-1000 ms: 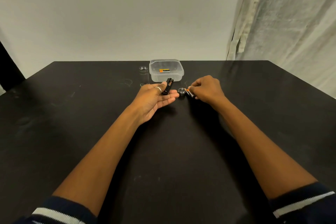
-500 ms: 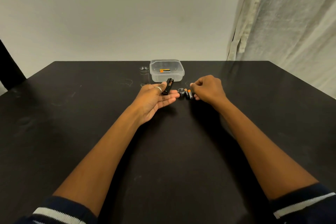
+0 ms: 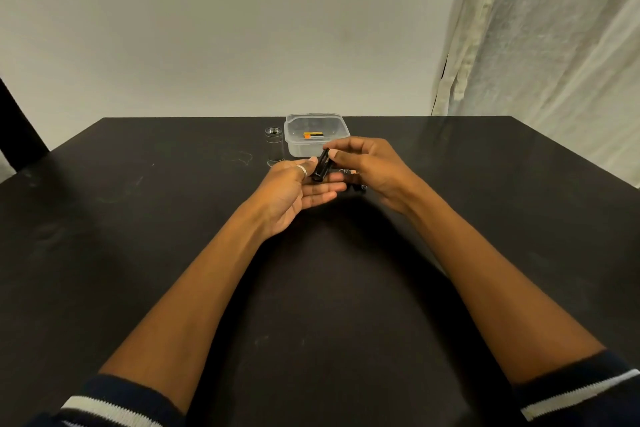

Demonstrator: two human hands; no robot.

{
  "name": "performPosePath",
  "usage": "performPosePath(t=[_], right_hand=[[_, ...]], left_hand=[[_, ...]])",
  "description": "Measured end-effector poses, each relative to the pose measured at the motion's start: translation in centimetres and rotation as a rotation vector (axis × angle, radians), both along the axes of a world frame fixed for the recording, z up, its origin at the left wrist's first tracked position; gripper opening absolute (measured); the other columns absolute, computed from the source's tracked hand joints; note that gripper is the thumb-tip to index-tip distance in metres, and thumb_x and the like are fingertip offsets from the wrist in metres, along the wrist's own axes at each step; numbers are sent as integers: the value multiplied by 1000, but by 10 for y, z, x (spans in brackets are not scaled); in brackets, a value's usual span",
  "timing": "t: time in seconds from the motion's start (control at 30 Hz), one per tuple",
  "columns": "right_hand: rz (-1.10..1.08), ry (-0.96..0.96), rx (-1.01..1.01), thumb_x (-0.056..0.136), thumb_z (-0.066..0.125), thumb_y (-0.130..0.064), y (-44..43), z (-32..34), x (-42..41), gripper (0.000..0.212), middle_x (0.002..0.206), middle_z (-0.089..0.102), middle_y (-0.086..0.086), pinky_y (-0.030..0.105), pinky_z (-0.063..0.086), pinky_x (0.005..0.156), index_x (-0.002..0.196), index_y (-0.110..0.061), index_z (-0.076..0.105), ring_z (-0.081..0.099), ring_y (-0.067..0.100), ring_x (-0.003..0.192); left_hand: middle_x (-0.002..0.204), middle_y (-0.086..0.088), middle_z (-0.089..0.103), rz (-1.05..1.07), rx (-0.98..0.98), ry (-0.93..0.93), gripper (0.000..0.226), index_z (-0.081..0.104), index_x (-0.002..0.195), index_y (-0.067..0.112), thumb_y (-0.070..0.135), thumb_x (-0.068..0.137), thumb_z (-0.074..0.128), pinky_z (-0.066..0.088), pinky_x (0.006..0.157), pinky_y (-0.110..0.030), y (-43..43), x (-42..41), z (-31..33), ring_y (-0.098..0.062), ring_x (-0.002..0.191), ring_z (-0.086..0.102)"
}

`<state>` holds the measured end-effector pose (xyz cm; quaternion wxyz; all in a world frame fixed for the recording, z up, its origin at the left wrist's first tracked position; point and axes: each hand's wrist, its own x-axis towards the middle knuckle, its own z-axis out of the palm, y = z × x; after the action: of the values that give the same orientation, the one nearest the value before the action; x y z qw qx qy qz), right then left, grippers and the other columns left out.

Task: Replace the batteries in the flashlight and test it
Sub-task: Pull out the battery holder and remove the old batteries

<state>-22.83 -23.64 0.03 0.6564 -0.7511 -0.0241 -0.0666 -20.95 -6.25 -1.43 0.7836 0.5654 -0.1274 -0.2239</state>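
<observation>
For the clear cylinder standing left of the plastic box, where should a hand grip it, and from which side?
Grip the clear cylinder around its mid-wall, coming from its left or near side. It stands upright with bare table there, while the plastic box crowds its right.

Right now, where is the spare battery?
In the head view, the spare battery lies inside the clear plastic tub at the table's far centre, just behind the hands, with the small glass jar on its left.
</observation>
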Motion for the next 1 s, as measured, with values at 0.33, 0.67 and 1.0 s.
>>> performPosePath(t=[0.33, 0.67, 1.0], right_hand=[[-134, -66, 8, 88, 81, -26, -1, -2, 3, 23, 83, 79, -3, 23, 60, 66, 99, -7, 76, 74, 6, 74], [-151, -264, -377, 81, 86, -25, -2, -1, -1, 37, 107, 74, -6, 24, 61, 81, 112, -15, 67, 74, 12, 93], [-124, -398, -638, 74, 91, -31, 5, -9, 0, 50, 112, 65, -12, 9, 51, 72, 111, -24, 58, 67, 2, 97]], left_hand=[[104, -13, 78, 42, 31, -17, 23, 69, 116, 5, 20, 103, 58, 61, 70, -26, -1, 2, -3, -21, 92, 77], [93, -14, 79, 93, -63, 36, 21, 69, 110, 0, 14, 104, 55, 61, 72, -27, -2, 5, -4, -21, 87, 78], [92, -15, 73, 133, -35, 26, 24, 67, 117, -3, 12, 104, 53, 62, 73, -28, -2, 7, -6, -15, 78, 74]])
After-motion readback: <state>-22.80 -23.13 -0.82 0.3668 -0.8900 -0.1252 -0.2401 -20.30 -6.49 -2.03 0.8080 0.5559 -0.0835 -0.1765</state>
